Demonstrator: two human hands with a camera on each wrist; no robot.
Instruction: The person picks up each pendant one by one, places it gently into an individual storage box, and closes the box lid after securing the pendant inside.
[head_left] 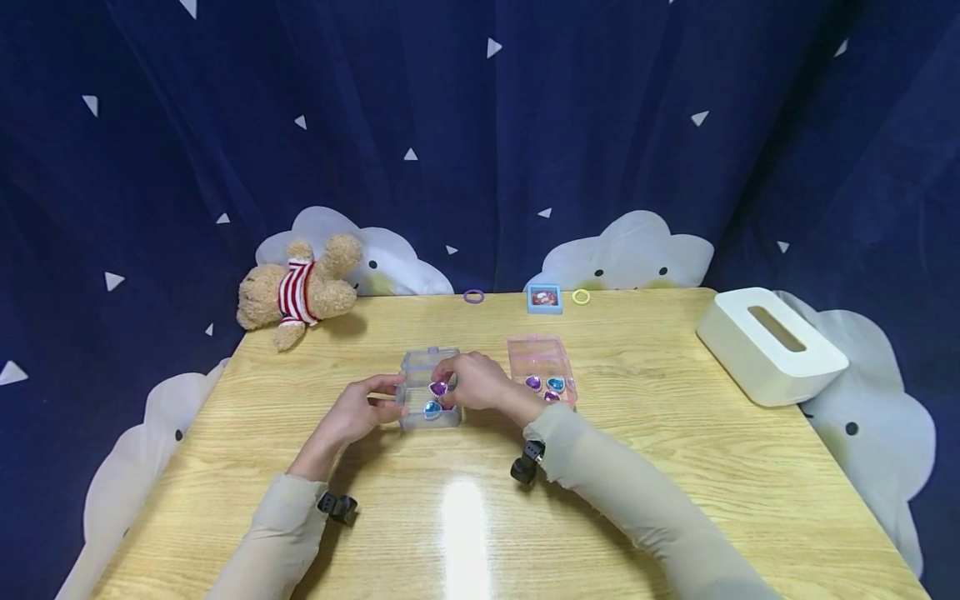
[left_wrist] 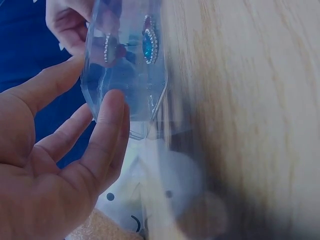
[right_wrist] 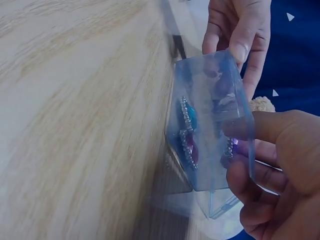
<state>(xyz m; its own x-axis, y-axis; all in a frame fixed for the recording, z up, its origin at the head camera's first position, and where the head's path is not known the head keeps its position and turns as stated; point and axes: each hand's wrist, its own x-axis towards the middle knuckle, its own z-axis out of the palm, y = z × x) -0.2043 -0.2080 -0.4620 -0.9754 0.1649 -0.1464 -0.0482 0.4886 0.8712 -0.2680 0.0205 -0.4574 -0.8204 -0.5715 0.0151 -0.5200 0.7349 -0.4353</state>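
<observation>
A see-through blue plastic box (head_left: pixel 430 422) stands on the table with its lid raised at the back. My left hand (head_left: pixel 362 408) holds the box's left end, thumb and fingers spread at its wall. The right hand (head_left: pixel 480 383) reaches in from the right and pinches a purple gem (head_left: pixel 438 388) with a silver beaded rim over the box. Inside lie a blue gem (head_left: pixel 432 409) and a magenta gem (right_wrist: pixel 190 147), both with beaded rims. Through the clear wall, the right wrist view shows the purple gem (right_wrist: pixel 233 147) at the right fingertips.
A see-through pink box (head_left: pixel 540 358), lid up, holds several gems beside my right wrist. At the back lie a purple ring (head_left: pixel 473 297), a small blue-framed box (head_left: pixel 544 298) and a yellow ring (head_left: pixel 581 297). A teddy bear (head_left: pixel 300 292) lies back left; a white tissue box (head_left: pixel 772 346) stands right.
</observation>
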